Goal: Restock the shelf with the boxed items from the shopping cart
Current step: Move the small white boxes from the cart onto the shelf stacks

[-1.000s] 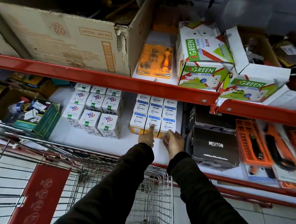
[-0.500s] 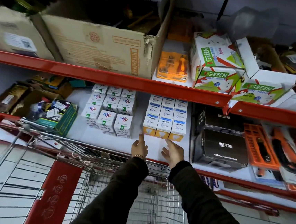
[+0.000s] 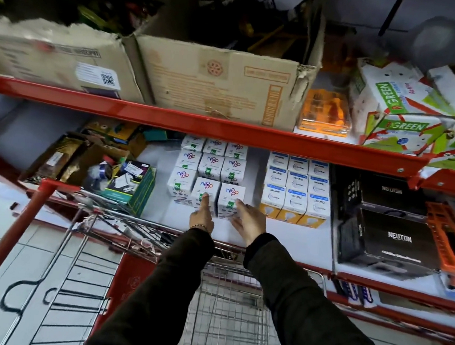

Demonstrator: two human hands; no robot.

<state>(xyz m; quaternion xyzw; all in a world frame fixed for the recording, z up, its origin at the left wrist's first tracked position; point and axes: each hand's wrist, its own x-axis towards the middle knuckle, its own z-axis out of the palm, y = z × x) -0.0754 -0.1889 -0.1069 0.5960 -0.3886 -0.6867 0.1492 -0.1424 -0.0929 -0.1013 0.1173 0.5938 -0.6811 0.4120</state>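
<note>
On the white lower shelf stand two blocks of small boxes. The left block is white boxes with green squares; the right block is white-and-blue bulb boxes with yellow bases. My left hand points with its index finger at the front middle box of the left block. My right hand is beside it, fingers spread, fingertips touching the front right box of that block. Neither hand holds anything. The wire shopping cart is below my arms; I see no boxes in its visible part.
Black NEUTON boxes sit right of the bulb boxes, orange tool packs beyond. Cluttered open cartons lie at the left. The upper red shelf carries big cardboard boxes and green-white boxes. A red post stands at the left.
Both hands left the blue-and-yellow bulb boxes, drew back, then moved left to the white boxes with green squares. The view shifted left as well.
</note>
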